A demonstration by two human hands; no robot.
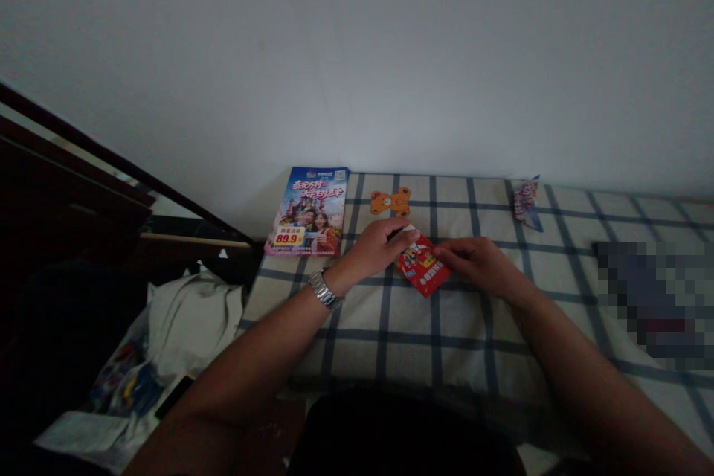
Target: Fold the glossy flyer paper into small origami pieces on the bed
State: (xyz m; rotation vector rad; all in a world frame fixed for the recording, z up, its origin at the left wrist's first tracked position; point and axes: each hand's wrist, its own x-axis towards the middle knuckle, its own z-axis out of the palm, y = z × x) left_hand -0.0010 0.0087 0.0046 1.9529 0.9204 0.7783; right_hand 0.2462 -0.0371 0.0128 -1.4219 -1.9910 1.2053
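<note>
A small red printed leaflet (428,273), with cartoon figures and white lettering, sits tilted between my two hands over the checked bed sheet. My left hand (384,244), with a metal watch (326,290) on its wrist, is closed on the leaflet's upper left corner. At the right edge the fingers of my right hand (471,262) pinch the paper. A stack of blue and pink flyers (309,210) lies to the left by the wall. Just above my left hand is a brown bear figure (390,201), flat on the sheet.
A folded colourful paper (527,204) stands up on the bed at the right, near the white wall (390,52). Farther right lies a dark, pixelated item (641,282). White bags (193,312) and a dark wooden frame (67,163) are at the left.
</note>
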